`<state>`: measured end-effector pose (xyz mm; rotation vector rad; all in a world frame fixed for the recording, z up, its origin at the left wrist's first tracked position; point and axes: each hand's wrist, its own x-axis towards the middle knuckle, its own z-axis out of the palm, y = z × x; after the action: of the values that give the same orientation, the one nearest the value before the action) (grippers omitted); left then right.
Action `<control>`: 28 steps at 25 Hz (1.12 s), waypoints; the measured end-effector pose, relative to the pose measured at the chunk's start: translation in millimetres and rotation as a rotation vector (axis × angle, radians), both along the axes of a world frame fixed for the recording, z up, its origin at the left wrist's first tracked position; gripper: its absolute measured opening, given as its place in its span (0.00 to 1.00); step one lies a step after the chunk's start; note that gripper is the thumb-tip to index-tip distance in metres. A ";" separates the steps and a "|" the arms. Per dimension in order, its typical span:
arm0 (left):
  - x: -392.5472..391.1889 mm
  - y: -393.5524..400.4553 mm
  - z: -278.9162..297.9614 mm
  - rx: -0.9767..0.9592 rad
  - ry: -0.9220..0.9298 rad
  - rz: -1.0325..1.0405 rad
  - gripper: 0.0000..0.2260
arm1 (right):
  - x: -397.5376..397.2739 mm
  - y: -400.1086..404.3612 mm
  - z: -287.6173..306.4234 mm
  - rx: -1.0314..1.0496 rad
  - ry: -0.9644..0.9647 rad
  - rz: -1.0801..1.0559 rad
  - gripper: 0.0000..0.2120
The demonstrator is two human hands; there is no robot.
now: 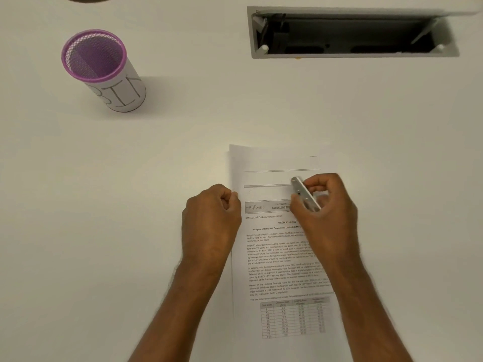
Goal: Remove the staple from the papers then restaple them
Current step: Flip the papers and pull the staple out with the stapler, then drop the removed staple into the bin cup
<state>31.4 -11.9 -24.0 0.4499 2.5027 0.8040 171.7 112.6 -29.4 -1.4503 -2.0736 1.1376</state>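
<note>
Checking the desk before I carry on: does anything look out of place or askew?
Mostly tidy. The papers are not squared: a sheet edge peeks out at the top left. The cable hatch in the table stands open.

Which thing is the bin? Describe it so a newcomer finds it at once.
On the white table, look far left, well away from the papers and across from the open cable hatch. The bin is an upright mesh cup there. It alone has a purple rim and a white wrap hand-lettered BIN.
</note>
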 end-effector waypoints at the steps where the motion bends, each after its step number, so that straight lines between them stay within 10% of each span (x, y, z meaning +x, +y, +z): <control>1: -0.6 -0.1 -0.7 -0.007 -0.002 -0.003 0.13 | 5.0 5.6 -1.2 0.094 -0.045 -0.018 0.13; 15: -1.3 1.4 -2.7 -0.135 0.151 -0.089 0.12 | 25.8 26.5 -20.2 0.395 -0.354 -0.135 0.19; 20: 3.1 -1.2 -8.0 -0.149 0.251 -0.134 0.08 | -11.7 -16.5 -3.7 0.300 0.003 0.146 0.07; 28: 11.8 -17.5 -26.1 -0.108 0.428 -0.257 0.20 | -47.7 -42.6 -19.7 0.226 -0.147 0.181 0.15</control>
<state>43.2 -29.4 -50.1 0.9694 2.7725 0.5095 124.0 70.0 -49.1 -1.2946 -2.3877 0.8452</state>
